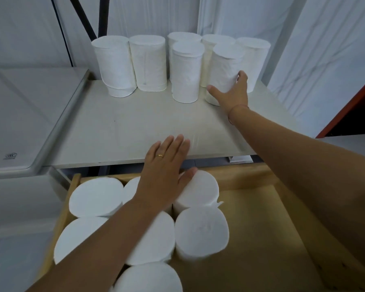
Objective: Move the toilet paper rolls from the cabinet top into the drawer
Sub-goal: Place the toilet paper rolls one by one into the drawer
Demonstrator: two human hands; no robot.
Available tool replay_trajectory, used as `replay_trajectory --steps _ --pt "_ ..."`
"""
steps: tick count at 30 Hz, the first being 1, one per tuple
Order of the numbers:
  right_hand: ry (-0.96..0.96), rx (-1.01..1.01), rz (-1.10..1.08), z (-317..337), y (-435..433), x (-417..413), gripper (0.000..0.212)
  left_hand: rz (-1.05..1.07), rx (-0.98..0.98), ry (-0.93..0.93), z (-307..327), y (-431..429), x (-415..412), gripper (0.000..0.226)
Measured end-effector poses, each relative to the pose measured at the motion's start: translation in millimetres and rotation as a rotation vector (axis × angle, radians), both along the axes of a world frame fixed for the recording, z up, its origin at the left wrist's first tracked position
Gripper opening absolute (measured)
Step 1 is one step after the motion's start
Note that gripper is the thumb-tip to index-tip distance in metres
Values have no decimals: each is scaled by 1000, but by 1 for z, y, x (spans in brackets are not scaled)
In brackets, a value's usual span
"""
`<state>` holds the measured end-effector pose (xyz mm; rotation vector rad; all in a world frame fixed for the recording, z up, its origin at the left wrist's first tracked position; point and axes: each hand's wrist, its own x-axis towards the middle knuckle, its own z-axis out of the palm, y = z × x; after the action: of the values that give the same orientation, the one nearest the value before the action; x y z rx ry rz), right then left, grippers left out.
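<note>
Several white toilet paper rolls stand upright at the back of the pale cabinet top (118, 131). My right hand (232, 93) wraps around the front right roll (223, 70), thumb on its left side and fingers on its right. Below, the open wooden drawer (261, 218) holds several rolls standing on end in its left half. My left hand (167, 171) lies flat with fingers spread over the drawer's back rolls, thumb against the back right roll (200, 190), and holds nothing.
A grey folding table (19, 123) adjoins the cabinet on the left. White sheeting hangs behind. A dark red panel edge (350, 106) rises at the right. The right half of the drawer floor shows bare wood.
</note>
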<state>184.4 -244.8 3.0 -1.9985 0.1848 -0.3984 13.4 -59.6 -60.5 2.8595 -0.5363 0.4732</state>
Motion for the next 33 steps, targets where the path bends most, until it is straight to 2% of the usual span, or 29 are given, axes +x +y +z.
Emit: replay_trajectory --steps 3,6,11,16,19,22,26,30,33 --pt "-31 5 -24 0 9 17 116 -6 -9 -11 -2 1 1 62" --pt "-56 57 -135 3 17 28 114 -4 -10 1 -2 1 0 63" --pt "-83 74 -233 6 17 34 88 -4 -1 12 -2 2 0 63" --pt "-83 28 -137 6 -3 15 60 -4 -10 1 -2 1 0 62" --pt "-94 20 -12 3 -18 -9 66 6 4 -9 -2 0 -1 61" --pt "-109 12 107 -1 -26 -29 82 18 17 -1 -3 -1 0 61" --pt "-159 68 110 17 -18 -33 103 16 22 7 -2 -1 -1 61" --pt "-156 70 62 32 -13 -34 96 5 8 35 0 0 -2 62" --pt "-118 43 145 35 -23 -55 88 10 6 38 0 0 -2 64"
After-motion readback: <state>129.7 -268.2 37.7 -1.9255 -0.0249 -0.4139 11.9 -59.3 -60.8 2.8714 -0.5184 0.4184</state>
